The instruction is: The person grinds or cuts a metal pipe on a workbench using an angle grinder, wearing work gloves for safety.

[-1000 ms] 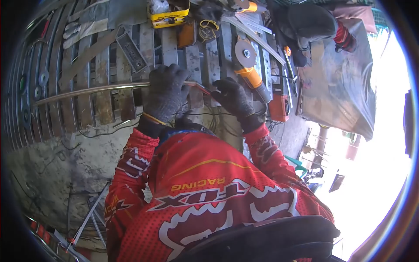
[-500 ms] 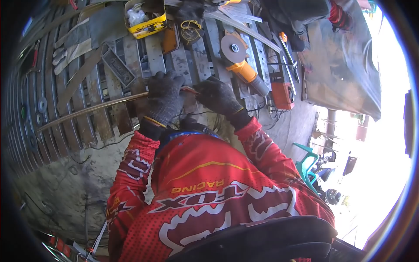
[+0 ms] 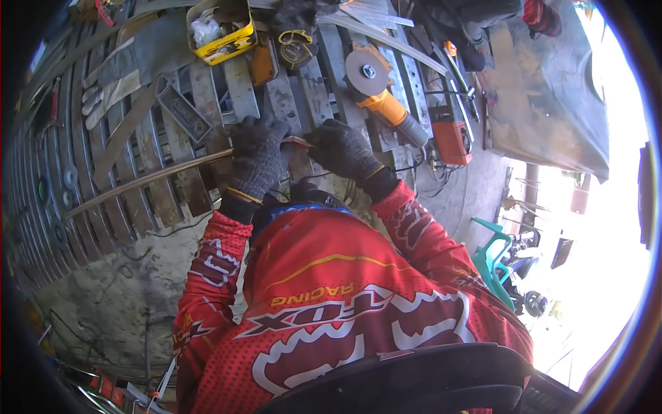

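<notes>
The person in the red jersey [image 3: 324, 262] has both gloved hands up at the near edge of a slatted metal bench [image 3: 240, 90], and I can see the left hand [image 3: 256, 159] closed round a long thin metal bar [image 3: 152, 179]. The bar slants away over the slats to the person's left, while its short reddish end pokes out between the two hands. The right hand [image 3: 345, 152] is curled just there, fingertips at that end, though I cannot tell whether they pinch it or merely touch it. Beyond the right hand lies an orange-and-grey grinder [image 3: 393, 114], its round disc [image 3: 367, 72] facing up, and a red box [image 3: 452, 143] sits farther to the right. Past the left hand there's a small metal tray [image 3: 185, 110] lying aslant, with a pale work glove [image 3: 110, 93] farther left. At the back stands a yellow tin [image 3: 231, 47] with clear plastic in it, and a bundle of thin metal strips [image 3: 386, 38] lies to its right. A green chair [image 3: 492, 262] shows by the person's right elbow, and another person's red sleeve [image 3: 541, 17] is at the far right.
</notes>
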`<state>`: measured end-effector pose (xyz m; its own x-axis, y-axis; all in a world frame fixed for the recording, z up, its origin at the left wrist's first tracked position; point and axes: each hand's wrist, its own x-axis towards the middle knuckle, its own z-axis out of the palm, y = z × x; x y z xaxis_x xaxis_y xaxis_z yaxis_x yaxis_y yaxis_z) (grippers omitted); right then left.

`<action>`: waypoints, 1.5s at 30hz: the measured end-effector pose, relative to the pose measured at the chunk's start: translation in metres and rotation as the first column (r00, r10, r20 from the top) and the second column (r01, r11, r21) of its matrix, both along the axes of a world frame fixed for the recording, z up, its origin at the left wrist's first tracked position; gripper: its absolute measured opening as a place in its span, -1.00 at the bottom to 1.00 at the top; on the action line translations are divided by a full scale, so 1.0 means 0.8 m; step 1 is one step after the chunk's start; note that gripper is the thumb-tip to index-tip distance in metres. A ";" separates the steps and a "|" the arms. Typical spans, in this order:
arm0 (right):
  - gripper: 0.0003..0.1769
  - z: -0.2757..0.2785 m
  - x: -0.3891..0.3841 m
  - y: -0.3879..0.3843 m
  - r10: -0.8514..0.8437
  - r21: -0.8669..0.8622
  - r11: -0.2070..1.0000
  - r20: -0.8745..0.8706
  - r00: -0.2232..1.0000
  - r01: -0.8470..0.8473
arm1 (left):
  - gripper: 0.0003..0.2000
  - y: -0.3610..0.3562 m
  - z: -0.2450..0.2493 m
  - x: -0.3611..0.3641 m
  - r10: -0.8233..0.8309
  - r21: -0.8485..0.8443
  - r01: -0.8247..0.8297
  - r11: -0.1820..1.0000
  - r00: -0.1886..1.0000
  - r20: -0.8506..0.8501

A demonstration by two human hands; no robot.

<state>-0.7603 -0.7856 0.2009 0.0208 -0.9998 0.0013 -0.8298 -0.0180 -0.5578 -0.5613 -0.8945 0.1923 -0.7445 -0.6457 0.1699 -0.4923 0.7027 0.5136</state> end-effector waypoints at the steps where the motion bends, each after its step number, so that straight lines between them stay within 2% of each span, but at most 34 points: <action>1: -0.74 0.000 0.000 0.000 -0.006 -0.001 1.000 -0.004 1.000 0.006 | -0.73 0.001 0.000 -0.001 -0.004 0.000 0.004 1.000 1.000 0.001; 13: -0.76 0.007 0.002 -0.002 0.062 -0.035 0.997 -0.015 0.998 -0.062 | -0.77 0.001 -0.002 -0.002 0.000 -0.031 -0.001 1.000 0.999 -0.036; 16: -0.77 0.003 0.001 -0.002 0.061 -0.026 0.998 -0.013 0.998 -0.062 | -0.76 0.002 -0.003 -0.002 0.006 -0.045 -0.007 0.999 0.999 -0.037; 18: -0.77 -0.001 0.001 -0.002 0.048 -0.029 0.998 0.000 0.999 -0.048 | -0.69 0.003 -0.002 -0.002 -0.002 0.017 0.002 1.000 1.000 0.003; 29: -0.80 -0.001 -0.002 0.002 0.027 -0.054 0.998 0.018 0.999 -0.026 | -0.73 0.003 0.002 -0.005 -0.028 0.014 0.028 1.000 1.000 0.004; 37: -0.79 -0.001 -0.001 0.001 0.005 0.003 1.000 0.043 0.999 -0.005 | -0.70 0.002 0.003 -0.007 -0.035 0.010 0.035 0.999 0.999 0.031; 40: -0.74 -0.024 -0.012 0.000 0.101 -0.054 0.993 -0.027 0.995 -0.102 | -0.69 0.002 -0.004 -0.007 -0.031 -0.045 0.032 0.998 0.999 0.011; 41: -0.74 -0.015 -0.009 0.000 0.117 -0.066 0.991 -0.025 0.993 -0.118 | -0.68 0.004 -0.001 -0.006 -0.021 -0.017 0.020 1.000 0.999 -0.028; 43: -0.70 0.003 -0.007 -0.003 -0.137 -0.019 0.989 0.197 0.971 0.144 | -0.64 0.002 0.004 -0.001 0.030 -0.027 -0.032 0.999 0.998 -0.062; 45: -0.66 -0.045 -0.035 -0.011 -0.105 0.001 0.994 0.344 0.933 0.111 | -0.66 -0.003 -0.001 0.015 0.106 -0.091 -0.107 0.990 0.994 -0.025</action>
<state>-0.7881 -0.7941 0.1653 -0.0924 -0.9957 0.0076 -0.5854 0.0482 -0.8093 -0.5495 -0.8970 0.1914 -0.6681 -0.7021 0.2464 -0.5572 0.6916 0.4597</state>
